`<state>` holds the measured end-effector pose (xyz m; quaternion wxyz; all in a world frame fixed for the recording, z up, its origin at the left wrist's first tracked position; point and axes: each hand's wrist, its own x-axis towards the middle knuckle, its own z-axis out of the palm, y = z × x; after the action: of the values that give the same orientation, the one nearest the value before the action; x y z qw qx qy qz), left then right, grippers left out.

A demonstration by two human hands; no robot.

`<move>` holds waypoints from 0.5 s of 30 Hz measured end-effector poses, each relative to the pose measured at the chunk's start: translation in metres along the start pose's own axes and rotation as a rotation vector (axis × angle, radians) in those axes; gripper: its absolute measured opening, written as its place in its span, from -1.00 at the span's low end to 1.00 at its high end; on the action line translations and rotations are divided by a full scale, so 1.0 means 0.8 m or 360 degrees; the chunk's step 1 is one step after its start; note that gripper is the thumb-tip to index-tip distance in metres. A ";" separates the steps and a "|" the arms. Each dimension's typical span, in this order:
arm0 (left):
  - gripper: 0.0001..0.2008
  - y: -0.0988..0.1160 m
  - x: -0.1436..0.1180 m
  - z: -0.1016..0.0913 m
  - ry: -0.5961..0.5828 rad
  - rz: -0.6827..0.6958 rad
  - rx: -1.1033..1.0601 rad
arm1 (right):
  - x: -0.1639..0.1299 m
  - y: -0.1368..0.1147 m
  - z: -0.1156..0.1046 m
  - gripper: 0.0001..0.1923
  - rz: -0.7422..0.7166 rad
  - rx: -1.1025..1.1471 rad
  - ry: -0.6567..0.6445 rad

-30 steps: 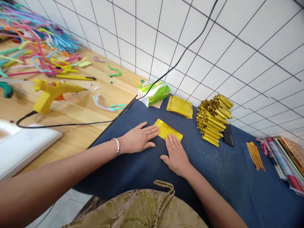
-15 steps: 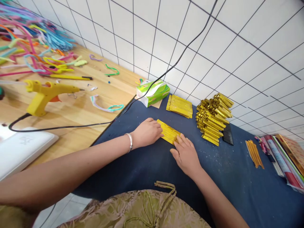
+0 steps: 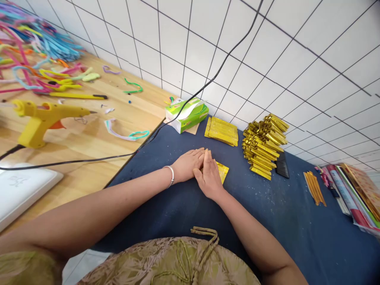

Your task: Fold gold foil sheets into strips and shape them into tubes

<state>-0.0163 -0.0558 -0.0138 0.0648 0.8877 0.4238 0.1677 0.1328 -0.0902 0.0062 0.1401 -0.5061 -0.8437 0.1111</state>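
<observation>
A gold foil paper (image 3: 222, 171) lies on the dark blue cloth (image 3: 267, 213) in front of me, mostly hidden under my hands. My right hand (image 3: 209, 177) lies flat on it, fingers pointing away. My left hand (image 3: 188, 164), with a silver bangle at the wrist, presses its left end, fingers touching the right hand. Only the paper's right corner shows. Behind it lie a flat stack of gold sheets (image 3: 222, 131) and a tall pile of folded gold pieces (image 3: 264, 145).
A green tissue box (image 3: 187, 114) sits at the cloth's far left corner. A yellow glue gun (image 3: 41, 118) with its black cord, coloured pipe cleaners (image 3: 38, 59) and a white board (image 3: 20, 190) are on the wooden table. Thin gold sticks (image 3: 314, 187), a black comb (image 3: 281, 167) and magazines (image 3: 353, 198) lie to the right.
The gold paper has been folded narrower. My right hand slid left onto it and my left hand closed in, so both hands now meet on top of it.
</observation>
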 end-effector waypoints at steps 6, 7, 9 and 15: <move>-0.50 0.000 -0.009 -0.008 -0.0046 0.0026 0.0133 | -0.027 0.024 -0.011 -0.23 -0.0085 -0.0249 -0.0224; -0.50 0.001 -0.010 -0.010 -0.0056 0.0022 0.0146 | -0.032 0.029 -0.013 -0.24 -0.0085 -0.0284 -0.0242; -0.49 0.002 -0.012 -0.012 -0.0074 0.0005 0.0161 | -0.042 0.040 -0.019 -0.28 -0.0064 -0.0340 -0.0258; -0.45 0.004 -0.013 -0.017 -0.0099 -0.0068 0.0186 | -0.071 0.068 -0.034 -0.37 0.0108 -0.0422 -0.0247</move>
<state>-0.0247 -0.0664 -0.0029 0.0294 0.8855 0.4496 0.1137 0.2122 -0.1142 0.0067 0.0026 -0.5383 -0.8417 0.0423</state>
